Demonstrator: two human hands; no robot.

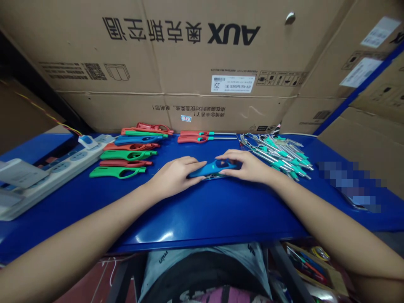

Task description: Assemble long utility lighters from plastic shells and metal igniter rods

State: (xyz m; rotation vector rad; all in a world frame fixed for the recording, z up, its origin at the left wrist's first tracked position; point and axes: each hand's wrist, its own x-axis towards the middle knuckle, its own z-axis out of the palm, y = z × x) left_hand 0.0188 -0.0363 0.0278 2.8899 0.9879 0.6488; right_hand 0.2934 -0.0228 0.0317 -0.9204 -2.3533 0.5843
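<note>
A blue lighter handle point(206, 169) is held level just over the blue table, between both hands. My left hand point(176, 176) pinches its left end between thumb and fingers. My right hand point(244, 166) grips its right end, around the trigger opening. Thin wires or metal parts show just under the handle, too small to make out. To the left lie several red, green and blue handles point(128, 155) in a column. Behind the hands are two red handles with metal rods point(195, 136). A pile of metal rods with teal parts point(280, 155) lies to the right.
A white power strip point(75, 158) with plugs runs along the left side. Cardboard point(176, 59) walls the back and right of the blue table point(176, 223). A pixelated object point(353, 185) lies at the right. Below the table, at the lower right, is a box of loose items point(315, 269).
</note>
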